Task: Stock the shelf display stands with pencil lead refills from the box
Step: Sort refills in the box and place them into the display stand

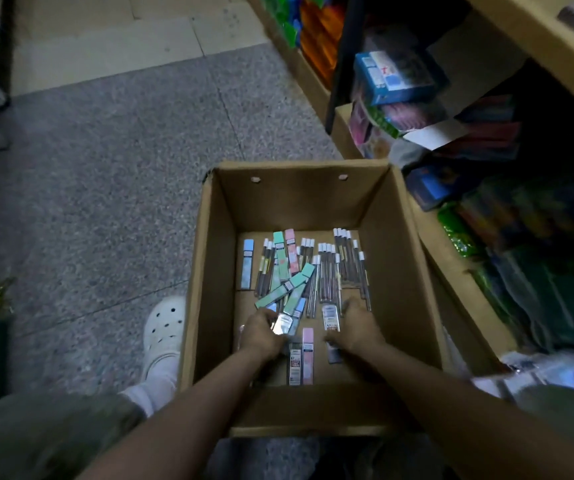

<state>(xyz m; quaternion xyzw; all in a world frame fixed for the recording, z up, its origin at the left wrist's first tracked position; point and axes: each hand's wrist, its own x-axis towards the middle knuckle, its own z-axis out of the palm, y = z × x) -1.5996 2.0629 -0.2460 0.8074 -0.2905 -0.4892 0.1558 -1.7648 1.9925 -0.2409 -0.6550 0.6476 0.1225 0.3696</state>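
Observation:
An open cardboard box stands on the floor between my knees. On its bottom lie several pencil lead refill packs, flat green, pink and blue cases and clear tubes with white caps. Both my hands are inside the box near its front. My left hand grips a few packs, a silvery one sticking out by the fingers. My right hand has its fingers curled round a white-labelled pack. A pink pack and a labelled pack lie between my hands.
A low shelf at the right holds coloured stationery packs and a blue box. Another cardboard carton stands right of the box. My foot in a white clog is left of the box on the grey speckled floor.

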